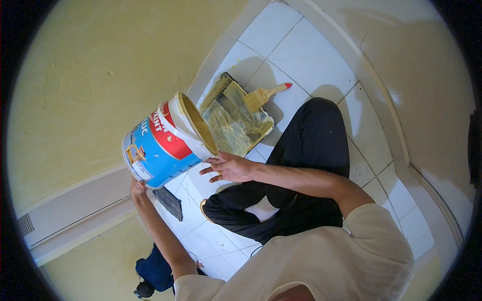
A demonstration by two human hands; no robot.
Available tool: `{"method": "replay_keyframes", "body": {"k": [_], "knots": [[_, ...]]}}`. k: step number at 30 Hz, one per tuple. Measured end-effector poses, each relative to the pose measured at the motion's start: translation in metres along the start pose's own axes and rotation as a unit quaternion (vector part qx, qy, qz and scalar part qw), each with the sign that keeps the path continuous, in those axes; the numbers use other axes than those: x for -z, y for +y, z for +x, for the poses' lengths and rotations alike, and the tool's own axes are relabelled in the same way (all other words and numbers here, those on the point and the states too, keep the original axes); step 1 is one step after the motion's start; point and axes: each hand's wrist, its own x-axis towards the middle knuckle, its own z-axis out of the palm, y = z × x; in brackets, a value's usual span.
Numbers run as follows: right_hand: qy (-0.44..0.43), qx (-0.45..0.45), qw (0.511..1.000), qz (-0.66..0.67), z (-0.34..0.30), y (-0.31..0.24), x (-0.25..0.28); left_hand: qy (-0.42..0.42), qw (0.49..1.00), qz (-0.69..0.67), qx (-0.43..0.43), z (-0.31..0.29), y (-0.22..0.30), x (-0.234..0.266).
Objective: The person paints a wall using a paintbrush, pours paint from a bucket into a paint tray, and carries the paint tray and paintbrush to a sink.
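A paint bucket (163, 140) with a blue and red label is held up, tilted so that its mouth leans over the paint tray. My left hand (138, 186) grips it at the base; the bucket hides most of those fingers. Close by the lower side of the rim is my right hand (232, 167), fingers spread; whether a fingertip touches the rim I cannot tell. On the floor lies the paint tray (261, 131), smeared with yellowish paint. A paintbrush (268, 95) with a pale, red-tipped handle rests across its far right edge, bristles over the tray.
White tiles (311, 47) cover the floor around my crossed legs (311, 135). Yellowish walls (100, 75) rise at the left, with a pale door frame (386, 110) at the right. A dark ribbed mat (169, 203) lies below the bucket. Another person (154, 268) in dark clothes is at the lower left.
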Motion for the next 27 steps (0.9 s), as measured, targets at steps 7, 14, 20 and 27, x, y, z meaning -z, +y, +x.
{"method": "replay_keyframes", "body": {"k": [7,14,20,27], "knots": [[-0.013,-0.025,0.999,-0.015,-0.003,0.000,-0.002,-0.059,0.998,-0.012,-0.035,0.013,0.009,-0.002],[-0.049,-0.025,0.998,-0.027,-0.005,-0.003,-0.005,-0.006,0.998,0.020,-0.067,0.020,-0.015,0.038],[-0.067,-0.027,0.997,-0.019,-0.006,-0.011,-0.005,0.009,0.997,0.020,-0.074,0.023,-0.013,0.036],[-0.077,-0.026,0.997,-0.013,-0.007,-0.013,-0.012,0.017,0.997,0.022,-0.069,0.019,-0.011,0.036]]}}
